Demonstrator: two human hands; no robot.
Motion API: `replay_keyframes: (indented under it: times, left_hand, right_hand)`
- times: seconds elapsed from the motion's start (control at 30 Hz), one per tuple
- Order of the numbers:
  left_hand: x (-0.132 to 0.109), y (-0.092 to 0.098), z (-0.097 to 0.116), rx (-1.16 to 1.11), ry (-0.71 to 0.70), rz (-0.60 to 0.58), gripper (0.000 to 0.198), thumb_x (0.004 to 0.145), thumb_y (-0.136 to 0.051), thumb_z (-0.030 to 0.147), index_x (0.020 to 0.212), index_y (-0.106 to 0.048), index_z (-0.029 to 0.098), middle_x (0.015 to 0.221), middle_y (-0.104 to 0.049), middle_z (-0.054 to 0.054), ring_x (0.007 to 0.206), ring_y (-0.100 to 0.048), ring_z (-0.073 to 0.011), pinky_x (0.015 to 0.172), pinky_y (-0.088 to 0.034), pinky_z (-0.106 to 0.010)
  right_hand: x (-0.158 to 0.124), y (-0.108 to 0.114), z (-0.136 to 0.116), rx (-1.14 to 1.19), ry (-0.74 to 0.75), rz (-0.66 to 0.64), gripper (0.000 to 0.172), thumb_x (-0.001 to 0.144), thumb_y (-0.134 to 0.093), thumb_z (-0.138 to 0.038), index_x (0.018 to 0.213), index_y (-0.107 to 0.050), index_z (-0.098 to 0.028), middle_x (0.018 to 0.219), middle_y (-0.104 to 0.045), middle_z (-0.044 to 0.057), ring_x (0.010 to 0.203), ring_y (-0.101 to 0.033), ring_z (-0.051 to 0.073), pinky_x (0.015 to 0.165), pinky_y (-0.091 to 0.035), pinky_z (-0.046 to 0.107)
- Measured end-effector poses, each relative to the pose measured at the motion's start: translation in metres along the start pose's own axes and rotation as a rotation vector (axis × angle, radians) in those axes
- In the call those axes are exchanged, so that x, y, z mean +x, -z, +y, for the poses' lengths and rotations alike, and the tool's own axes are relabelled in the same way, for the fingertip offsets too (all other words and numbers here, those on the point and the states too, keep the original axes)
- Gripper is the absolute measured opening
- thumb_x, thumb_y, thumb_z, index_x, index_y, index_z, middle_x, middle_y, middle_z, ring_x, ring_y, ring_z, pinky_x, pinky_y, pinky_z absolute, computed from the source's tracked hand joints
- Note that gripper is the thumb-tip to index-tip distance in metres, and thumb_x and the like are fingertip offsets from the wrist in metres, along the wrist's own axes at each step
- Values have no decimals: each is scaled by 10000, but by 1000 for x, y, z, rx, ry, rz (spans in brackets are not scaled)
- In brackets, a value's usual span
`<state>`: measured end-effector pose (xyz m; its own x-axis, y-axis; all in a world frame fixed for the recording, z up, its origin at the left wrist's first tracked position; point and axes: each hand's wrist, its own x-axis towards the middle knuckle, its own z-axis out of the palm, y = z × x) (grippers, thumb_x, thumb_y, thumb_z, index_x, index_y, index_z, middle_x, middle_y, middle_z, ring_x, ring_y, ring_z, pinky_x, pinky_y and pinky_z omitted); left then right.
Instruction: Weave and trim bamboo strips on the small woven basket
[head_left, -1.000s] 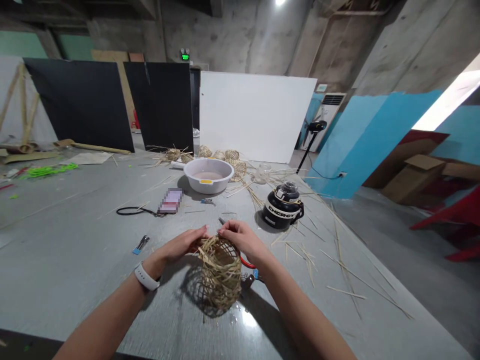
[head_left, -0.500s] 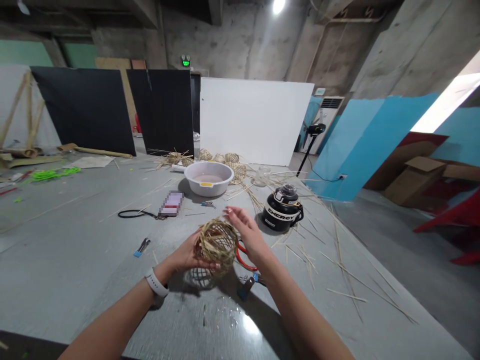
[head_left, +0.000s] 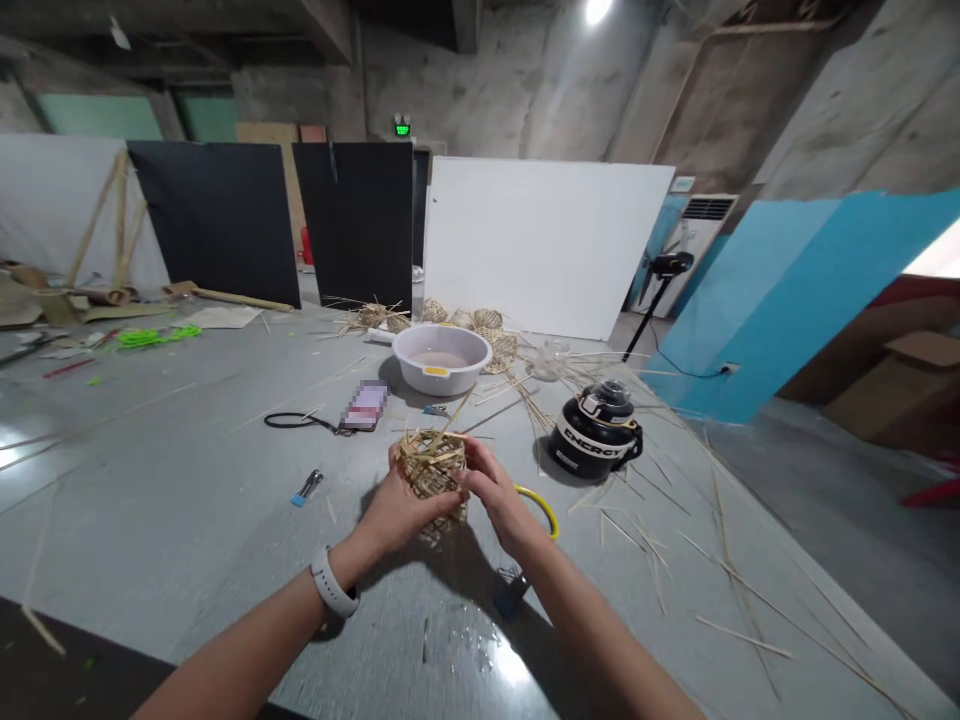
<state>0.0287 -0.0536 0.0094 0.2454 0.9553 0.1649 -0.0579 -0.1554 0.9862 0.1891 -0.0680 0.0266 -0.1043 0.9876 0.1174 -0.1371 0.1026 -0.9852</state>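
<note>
A small woven bamboo basket is held above the grey table between both hands, with loose strip ends sticking up from it. My left hand cups it from below and the left, fingers wrapped round its side. My right hand grips its right side, fingers curled against the weave. A white watch sits on my left wrist.
A black jug marked ENERGY stands right of the hands. A white basin, a phone with a black cord, a blue-handled tool, yellow-handled pliers and scattered bamboo strips lie around. More woven baskets sit behind the basin.
The basket was turned from upright to on its side and then brought back between both hands. My right hand let go, opened, then closed on it again. The view shifted left.
</note>
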Motion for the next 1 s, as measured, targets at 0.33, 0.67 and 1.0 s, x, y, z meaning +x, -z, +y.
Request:
replay_keyframes:
  times: [0.33, 0.67, 1.0]
  left_hand:
    - [4, 10, -15, -69, 107, -34, 796, 734, -782, 427, 1325, -290, 219, 1263, -595, -155, 1128, -631, -275, 984, -491, -443]
    - [20, 23, -20, 53, -58, 240, 984, 645, -852, 395, 1398, -235, 252, 1333, -544, -145, 1177, -608, -260, 1042, -446, -419]
    - [22, 24, -19, -30, 17, 282, 1039, 595, -892, 382, 1403, -254, 252, 1350, -537, -148, 1182, -598, -260, 1046, -440, -425]
  right_hand:
    - [3, 11, 15, -9, -96, 6, 499, 819, -543, -379, 1302, -545, -257, 1343, -598, 59, 1219, -552, 258, 958, -465, 386]
    - [-8, 48, -10, -1403, -151, 62, 270, 824, -534, -317, 980, -661, -137, 1065, -651, 176, 980, -618, 315, 796, -432, 393]
    - [-7, 72, 8, -1481, -348, 11, 292, 721, -614, -204, 999, -588, -119, 976, -690, 172, 851, -653, 269, 627, -339, 296]
